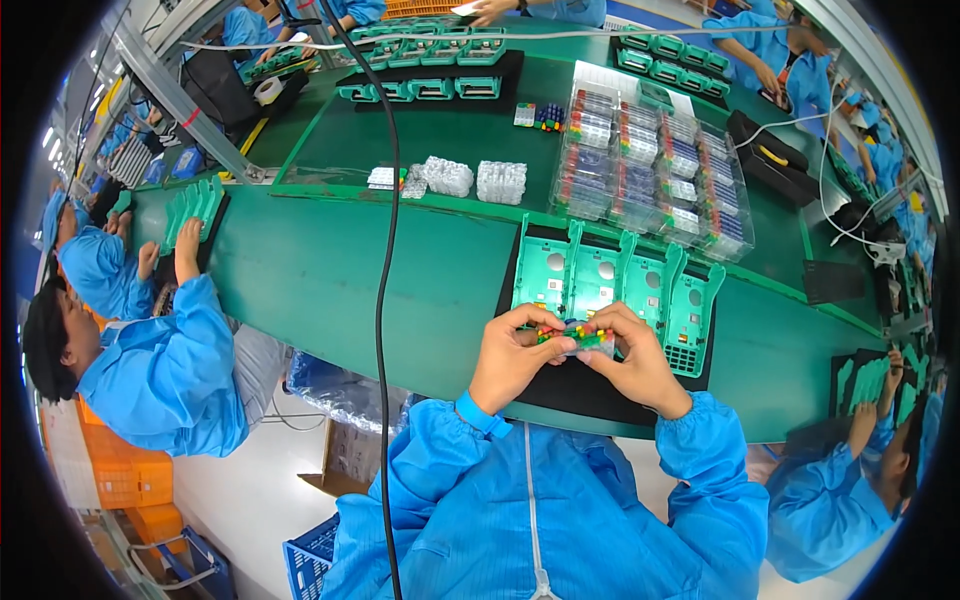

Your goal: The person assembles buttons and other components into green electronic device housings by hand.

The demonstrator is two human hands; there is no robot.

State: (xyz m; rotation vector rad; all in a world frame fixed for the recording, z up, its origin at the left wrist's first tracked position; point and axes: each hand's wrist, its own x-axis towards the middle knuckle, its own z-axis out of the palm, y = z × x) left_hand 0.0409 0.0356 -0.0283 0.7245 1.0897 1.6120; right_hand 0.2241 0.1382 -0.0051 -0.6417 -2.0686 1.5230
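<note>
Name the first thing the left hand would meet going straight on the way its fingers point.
First, the small multicoloured parts that the left hand holds; just past them, probably the right hand, though depth is hard to judge here.

Blue smock (585, 510), white front zipper (532, 505)

A black cable (382, 340) runs lengthwise to the left of the left hand (512, 358). Farther left of it is a co-worker (165, 365) in blue workwear. Below-left of the hand are a cardboard box (352, 462) and a blue crate (308, 557); orange crates (135, 470) stand farther left. A white roll (269, 91) lies far up-left.
</note>
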